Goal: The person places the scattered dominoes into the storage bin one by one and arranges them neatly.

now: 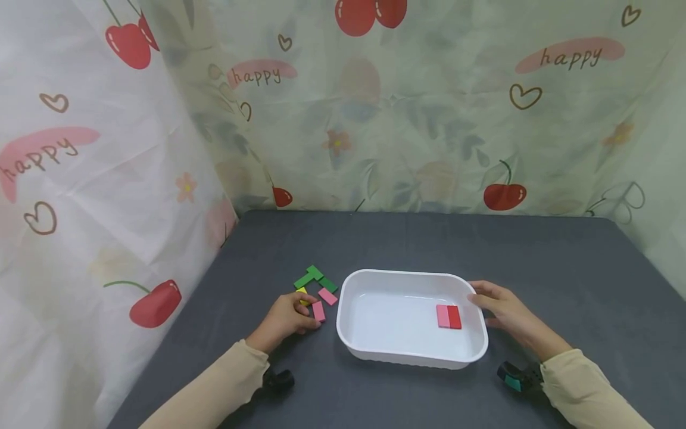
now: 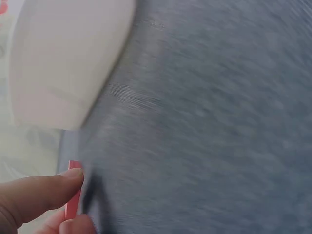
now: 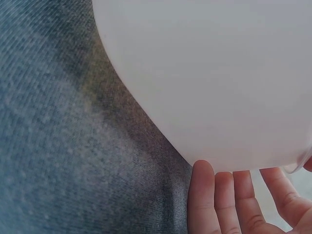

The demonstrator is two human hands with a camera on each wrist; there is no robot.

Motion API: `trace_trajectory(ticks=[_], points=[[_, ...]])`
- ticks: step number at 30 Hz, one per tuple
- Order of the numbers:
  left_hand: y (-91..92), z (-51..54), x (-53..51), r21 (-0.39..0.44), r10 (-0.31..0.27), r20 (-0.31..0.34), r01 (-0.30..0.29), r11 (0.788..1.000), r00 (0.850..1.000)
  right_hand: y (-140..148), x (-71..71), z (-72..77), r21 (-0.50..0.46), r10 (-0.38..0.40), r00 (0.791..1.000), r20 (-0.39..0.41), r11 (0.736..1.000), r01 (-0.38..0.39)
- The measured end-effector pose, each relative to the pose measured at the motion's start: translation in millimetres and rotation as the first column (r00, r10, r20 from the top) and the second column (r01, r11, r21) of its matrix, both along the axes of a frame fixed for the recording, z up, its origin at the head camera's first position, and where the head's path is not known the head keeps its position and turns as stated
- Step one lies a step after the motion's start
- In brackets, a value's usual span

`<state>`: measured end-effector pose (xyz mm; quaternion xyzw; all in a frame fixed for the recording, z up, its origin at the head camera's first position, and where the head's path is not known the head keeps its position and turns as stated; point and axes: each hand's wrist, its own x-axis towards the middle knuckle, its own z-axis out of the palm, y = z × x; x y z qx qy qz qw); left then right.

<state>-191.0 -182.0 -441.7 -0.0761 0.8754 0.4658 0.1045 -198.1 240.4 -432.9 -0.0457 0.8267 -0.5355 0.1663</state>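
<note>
My left hand [image 1: 289, 316] pinches a pink block [image 1: 318, 311] between thumb and fingers, left of a white plastic basin [image 1: 412, 359]. In the left wrist view the thumb presses the block's [image 2: 72, 207] side just above the dark cloth. My right hand [image 1: 506, 310] holds the basin's right end, thumb over the rim and fingers along the outer wall. The right wrist view shows those fingertips [image 3: 203, 183] against the wall. Inside the basin, a pink block [image 1: 442, 316] and a red block [image 1: 454, 317] lie side by side near the right end.
Beside my left hand lie another pink block [image 1: 328, 297], a yellow block [image 1: 302, 292] partly hidden by the fingers, and several green blocks [image 1: 314, 273]. Dark grey cloth [image 1: 429, 241] covers the table. A patterned curtain [image 1: 429, 131] hangs behind and at the left.
</note>
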Motion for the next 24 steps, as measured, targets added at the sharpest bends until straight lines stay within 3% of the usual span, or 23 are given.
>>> trace_trajectory(ticks=[4, 9, 18, 24], points=[[0.0, 9.5, -2.1, 0.086, 0.033, 0.016, -0.034, 0.996, 0.999, 0, 0.9, -0.9, -0.002, 0.003, 1.000, 0.005, 1.000, -0.003], [4.4, 33.5, -8.3, 0.164, 0.052, -0.007, -0.050, 0.985, 0.999, 0, 0.0, -1.1, -0.008, 0.002, 1.000, 0.015, 1.000, -0.002], [22.6, 75.8, -10.6, 0.183, -0.024, -0.084, 0.039, 0.982, 0.996, 0, 0.1, 0.8, -0.002, 0.004, 1.000, 0.006, 1.000, -0.004], [47.5, 87.9, -5.3, 0.221, -0.076, -0.092, 0.094, 0.971, 0.993, 0, 1.7, -0.7, 0.001, 0.002, 1.000, 0.003, 1.000, -0.002]])
